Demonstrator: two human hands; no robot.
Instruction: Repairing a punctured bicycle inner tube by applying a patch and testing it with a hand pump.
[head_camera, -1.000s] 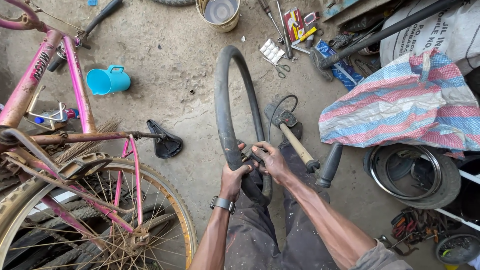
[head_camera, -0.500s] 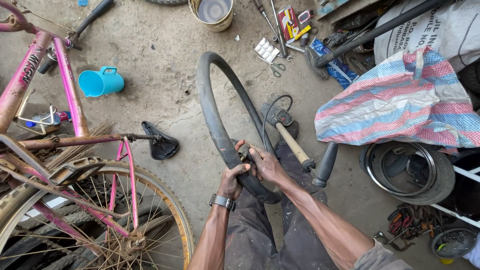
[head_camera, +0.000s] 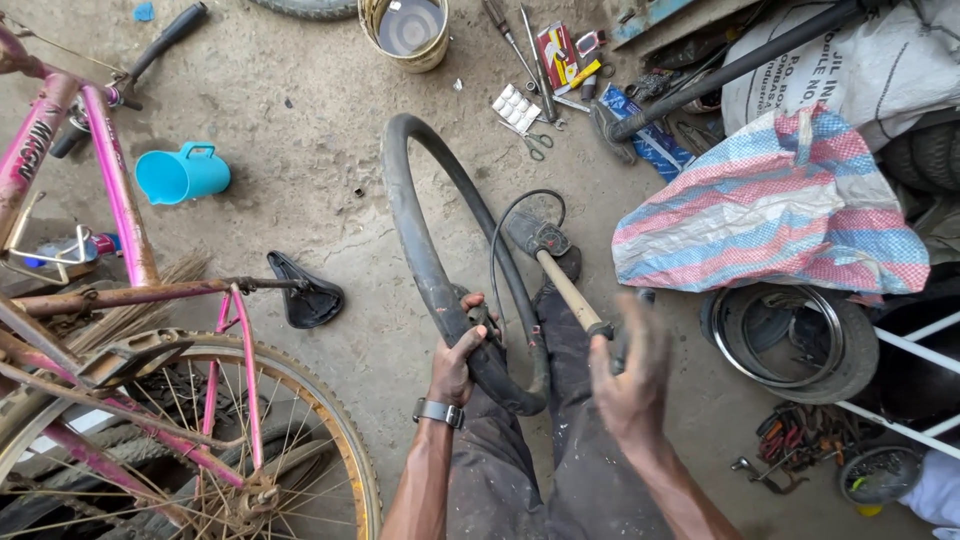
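Observation:
A black rubber inner tube (head_camera: 425, 235) stands upright on the ground between my knees. My left hand (head_camera: 457, 355), with a watch on its wrist, grips the tube's lower part. My right hand (head_camera: 632, 380) is off the tube, blurred, with fingers apart, right beside the black T-handle of a hand pump (head_camera: 568, 290). The pump's wooden shaft leans up from its base by my foot, and a thin black hose loops from it.
An upside-down pink bicycle (head_camera: 120, 300) with its wheel fills the left. A blue jug (head_camera: 182, 174), a black saddle (head_camera: 305, 295), a bucket (head_camera: 405, 30), scattered tools (head_camera: 540, 70), a striped sack (head_camera: 775, 210) and tyres (head_camera: 800, 345) lie around.
The tube has turned and tilted left. My right hand has let go of the tube and moved right, up to the pump handle. My left hand still holds the tube.

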